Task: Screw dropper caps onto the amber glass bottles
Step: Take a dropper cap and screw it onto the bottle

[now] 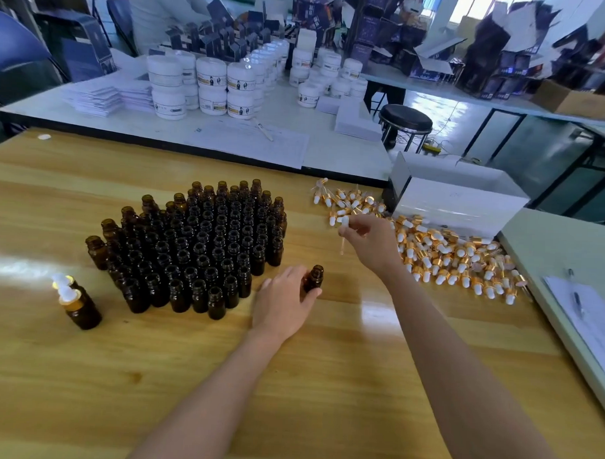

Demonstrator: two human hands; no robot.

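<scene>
Near: on the table [83, 376], my left hand [284, 304] curls round the lower body of a lone amber bottle [315, 278], which stands upright with its mouth open. At near left stand two capped bottles [82, 307], with white bulbs over gold collars. Just beyond, my right hand [372, 242] pinches a dropper cap [344, 224] by its white bulb, the glass pipette hanging down, raised and apart from the bottle. Middle left: open bottles [204, 246] packed upright in a block; I cannot tell whether they hold liquid. Right: a loose pile of caps [441, 254] lies against a white box [456, 200], its contents hidden. Far: stacked white jars [210, 85].
</scene>
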